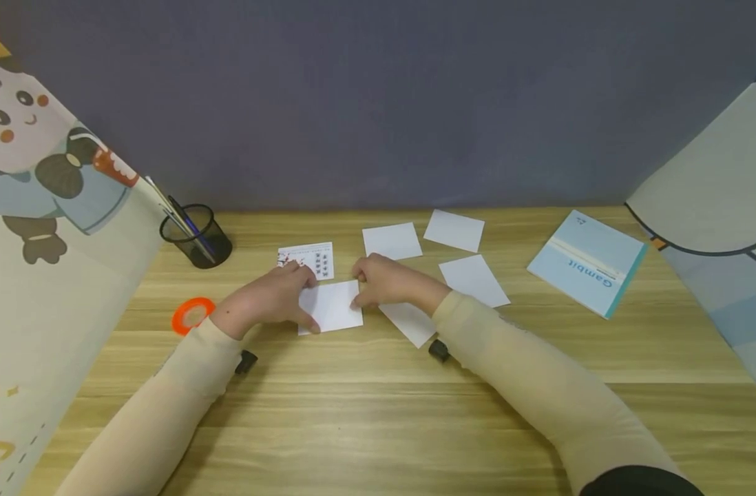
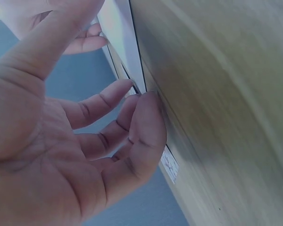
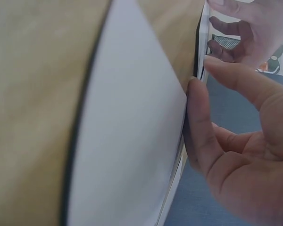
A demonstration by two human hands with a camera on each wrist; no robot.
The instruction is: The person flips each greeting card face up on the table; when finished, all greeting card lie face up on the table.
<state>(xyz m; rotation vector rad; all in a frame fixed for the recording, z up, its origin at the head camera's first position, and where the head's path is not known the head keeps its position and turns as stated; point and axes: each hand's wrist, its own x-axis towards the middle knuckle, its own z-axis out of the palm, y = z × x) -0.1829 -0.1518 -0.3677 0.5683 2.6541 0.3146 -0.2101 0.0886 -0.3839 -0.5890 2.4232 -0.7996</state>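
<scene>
A blank white card [image 1: 334, 307] lies in front of me between my two hands. My left hand [image 1: 273, 295] grips it across the left end, thumb at the near edge and curled fingers at the far one. At its right end, my right hand [image 1: 387, 282] holds the card's edge with thumb and index finger; in the right wrist view these fingertips [image 3: 196, 87] meet a thin card edge. Just behind is a printed card [image 1: 324, 260] with dark characters and red marks, partly covered by the left hand. Another white card [image 1: 412, 322] lies partly under the right forearm.
More white cards [image 1: 392, 241], [image 1: 454, 231], [image 1: 475, 279] lie behind and right of the right hand. A blue Gambit booklet [image 1: 589, 262] is at the right. At the left stand a black mesh pen cup [image 1: 207, 248] and an orange tape ring [image 1: 181, 318]. A grey panel [image 1: 378, 103] closes the back.
</scene>
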